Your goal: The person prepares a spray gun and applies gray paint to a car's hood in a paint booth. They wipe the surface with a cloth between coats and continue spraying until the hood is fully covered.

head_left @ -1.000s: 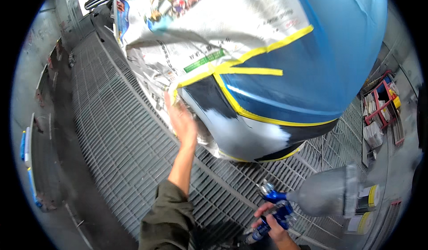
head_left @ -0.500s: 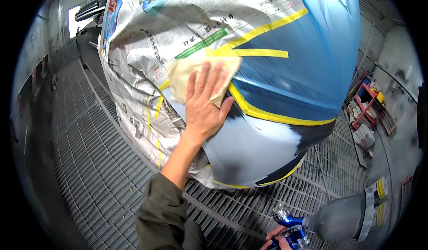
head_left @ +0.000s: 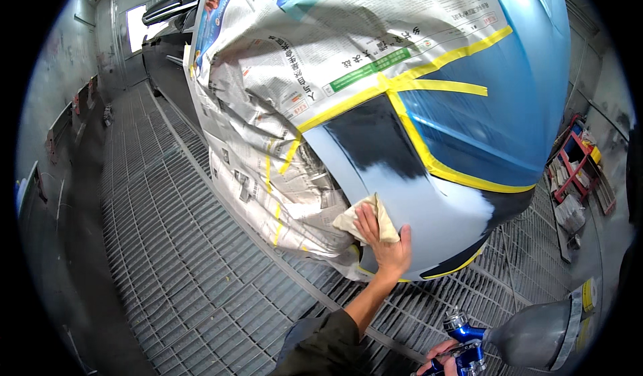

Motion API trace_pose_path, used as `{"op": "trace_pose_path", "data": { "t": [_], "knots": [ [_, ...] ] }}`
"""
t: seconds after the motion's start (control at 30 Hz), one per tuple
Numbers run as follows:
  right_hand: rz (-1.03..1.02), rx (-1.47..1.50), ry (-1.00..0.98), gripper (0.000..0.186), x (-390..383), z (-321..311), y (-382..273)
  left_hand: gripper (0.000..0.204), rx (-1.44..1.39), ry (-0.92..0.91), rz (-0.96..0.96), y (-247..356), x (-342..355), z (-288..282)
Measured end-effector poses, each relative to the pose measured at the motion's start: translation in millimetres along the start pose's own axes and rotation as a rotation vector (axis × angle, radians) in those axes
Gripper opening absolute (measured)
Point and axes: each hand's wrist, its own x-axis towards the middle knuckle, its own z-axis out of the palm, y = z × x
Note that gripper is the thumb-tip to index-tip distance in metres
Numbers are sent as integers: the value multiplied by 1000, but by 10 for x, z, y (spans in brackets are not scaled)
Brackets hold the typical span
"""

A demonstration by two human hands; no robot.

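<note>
- Cloth (head_left: 386,222): against the grey-and-black panel (head_left: 435,222), near its lower left edge.
- Left hand (head_left: 390,252): laid flat over the cloth, fingers extended, thumb spread to the right.
- Right hand (head_left: 439,357): wrapped around the blue spray gun (head_left: 469,334) at lower right – well apart from the left hand; grey cup (head_left: 536,336) extends rightward from the gun.
- Masking: newspaper (head_left: 268,101) and blue film (head_left: 502,61) – edged with yellow tape (head_left: 432,165) – border the panel.
- Floor grating (head_left: 174,228): below the panel.

Left hand (head_left: 388,247) presses cloth (head_left: 384,219) against car bumper (head_left: 435,225)
</note>
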Motion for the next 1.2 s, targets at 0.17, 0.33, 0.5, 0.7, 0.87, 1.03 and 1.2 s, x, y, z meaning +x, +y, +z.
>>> {"op": "trace_pose_path", "data": {
  "t": [0.17,0.33,0.5,0.7,0.87,1.03,1.2],
  "knots": [
    [-17,-62,-14,24,-5,19,11,60,-169,169,-54,-198,1303,-145],
    [8,-58,-3,22,5,-100,-11,67,-24,73,179,37,849,2],
    [-56,161,74,42,-121,-294,-93,65,403,-552,1133,-191,-512,228],
    [-84,309,165,57,-111,-320,-362,56,558,-823,1446,965,-279,1088],
    [-118,337,130,42,-183,-458,-310,44,415,-776,1509,1452,-17,1678],
    [-38,278,254,41,-319,-637,-469,55,329,-923,1368,1228,498,702],
    [60,383,272,45,-403,-638,-736,51,672,-655,1483,216,1057,-179]
  ]
}}
